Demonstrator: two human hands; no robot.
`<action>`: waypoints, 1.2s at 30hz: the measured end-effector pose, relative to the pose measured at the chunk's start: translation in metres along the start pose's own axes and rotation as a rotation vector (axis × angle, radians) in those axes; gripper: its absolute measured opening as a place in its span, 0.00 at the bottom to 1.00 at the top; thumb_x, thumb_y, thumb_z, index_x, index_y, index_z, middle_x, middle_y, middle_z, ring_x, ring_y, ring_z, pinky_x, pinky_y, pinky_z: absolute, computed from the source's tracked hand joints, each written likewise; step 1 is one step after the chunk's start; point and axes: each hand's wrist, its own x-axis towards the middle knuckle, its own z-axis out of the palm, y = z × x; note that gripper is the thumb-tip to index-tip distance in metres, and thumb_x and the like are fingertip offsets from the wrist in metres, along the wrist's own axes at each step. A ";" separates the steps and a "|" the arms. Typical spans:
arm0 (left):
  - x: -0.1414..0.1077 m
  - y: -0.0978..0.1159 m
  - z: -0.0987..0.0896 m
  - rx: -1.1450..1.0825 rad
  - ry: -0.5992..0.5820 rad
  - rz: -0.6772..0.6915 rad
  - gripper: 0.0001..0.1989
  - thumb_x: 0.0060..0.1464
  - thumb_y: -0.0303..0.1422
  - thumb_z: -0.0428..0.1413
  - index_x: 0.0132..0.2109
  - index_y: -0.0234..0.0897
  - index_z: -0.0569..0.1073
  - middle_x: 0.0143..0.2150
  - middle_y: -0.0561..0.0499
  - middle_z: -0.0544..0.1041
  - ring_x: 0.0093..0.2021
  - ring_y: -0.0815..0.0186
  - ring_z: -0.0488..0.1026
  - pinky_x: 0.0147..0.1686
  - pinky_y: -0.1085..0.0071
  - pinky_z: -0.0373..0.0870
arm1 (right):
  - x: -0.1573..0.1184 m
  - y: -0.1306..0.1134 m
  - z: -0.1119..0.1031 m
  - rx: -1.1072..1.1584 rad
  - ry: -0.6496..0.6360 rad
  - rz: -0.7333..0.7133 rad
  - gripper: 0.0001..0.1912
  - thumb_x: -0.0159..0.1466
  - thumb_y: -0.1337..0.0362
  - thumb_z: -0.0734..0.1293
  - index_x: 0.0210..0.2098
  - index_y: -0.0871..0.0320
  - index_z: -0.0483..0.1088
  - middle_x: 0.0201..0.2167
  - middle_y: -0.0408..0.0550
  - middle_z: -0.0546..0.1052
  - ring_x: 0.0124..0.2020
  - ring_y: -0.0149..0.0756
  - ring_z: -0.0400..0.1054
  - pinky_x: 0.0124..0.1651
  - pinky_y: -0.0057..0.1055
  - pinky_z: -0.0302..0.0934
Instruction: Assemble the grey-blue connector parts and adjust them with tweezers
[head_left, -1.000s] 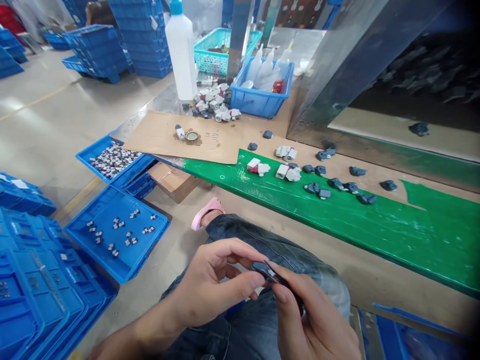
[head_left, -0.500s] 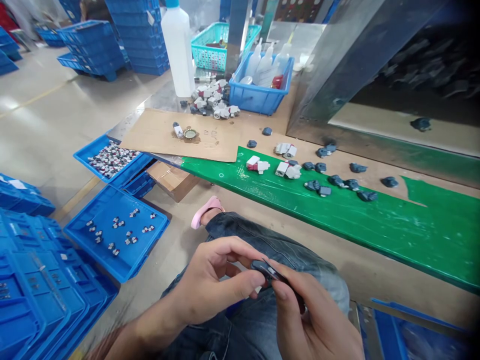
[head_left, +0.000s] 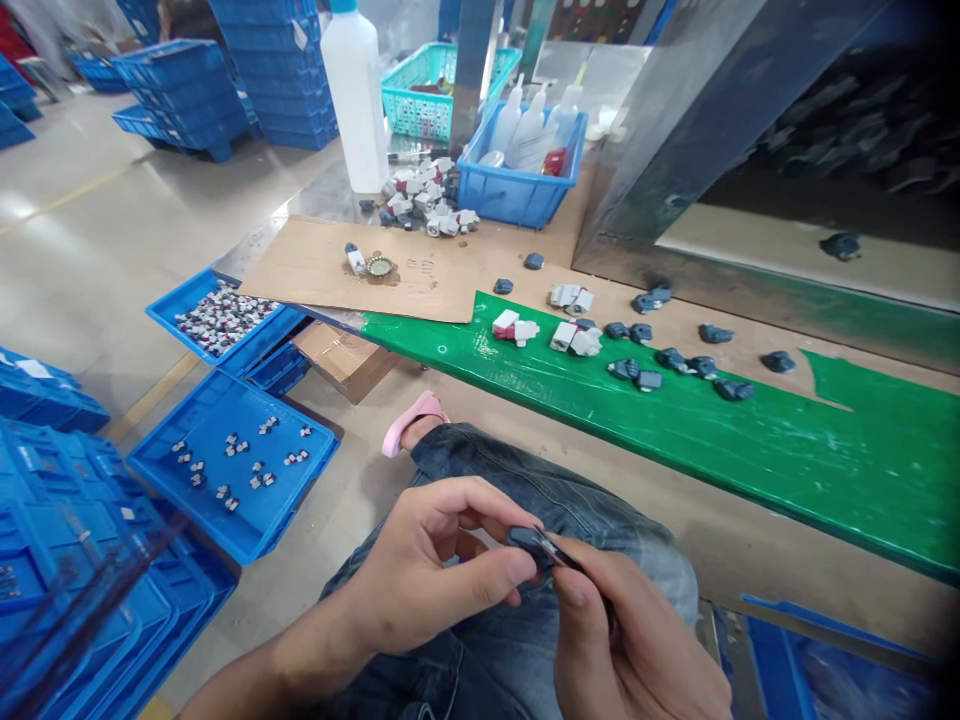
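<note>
Above my lap, my left hand [head_left: 442, 565] pinches a small dark blue-grey plastic part [head_left: 527, 542] between thumb and fingers. My right hand [head_left: 630, 630] is closed around a slim dark tool [head_left: 566, 557], whose tip meets the part; the rest of the tool is hidden in the palm, so its exact kind does not show. On the green bench covering [head_left: 480, 360] in front of me lie several similar dark parts [head_left: 733, 390]. Some white-and-red pieces [head_left: 515, 328] sit beside them.
A cardboard sheet [head_left: 300, 265] bears a bottle cap [head_left: 380, 265] and one small piece. Behind stand a white bottle [head_left: 356, 110] and a blue basket [head_left: 517, 195] of squeeze bottles. At left, a blue tray [head_left: 281, 500] holds scattered small parts. A metal frame [head_left: 675, 150] rises at right.
Both hands have shifted very slightly to the right with the dark part and the tool. The part is turned a little, and more of its top shows. The bench things stay put.
</note>
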 end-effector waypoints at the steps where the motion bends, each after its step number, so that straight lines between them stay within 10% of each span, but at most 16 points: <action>1: 0.000 -0.001 0.000 -0.007 -0.006 0.001 0.07 0.48 0.30 0.58 0.37 0.35 0.73 0.34 0.50 0.72 0.27 0.74 0.70 0.27 0.78 0.69 | 0.000 -0.001 0.000 0.007 0.009 0.003 0.07 0.62 0.64 0.60 0.32 0.55 0.70 0.23 0.43 0.73 0.21 0.30 0.66 0.24 0.27 0.56; 21: -0.002 -0.003 0.004 0.219 0.092 0.110 0.14 0.48 0.32 0.59 0.45 0.42 0.72 0.40 0.51 0.73 0.39 0.68 0.69 0.32 0.78 0.68 | 0.002 0.006 0.008 0.049 -0.028 -0.058 0.07 0.61 0.69 0.60 0.28 0.58 0.67 0.19 0.41 0.68 0.20 0.25 0.61 0.23 0.23 0.54; 36: 0.009 -0.001 0.009 0.294 0.178 0.252 0.06 0.52 0.32 0.55 0.32 0.40 0.77 0.30 0.52 0.77 0.33 0.70 0.72 0.36 0.75 0.69 | 0.002 0.008 0.007 -0.047 0.019 -0.187 0.03 0.59 0.72 0.63 0.31 0.59 0.67 0.22 0.42 0.70 0.22 0.26 0.62 0.27 0.24 0.55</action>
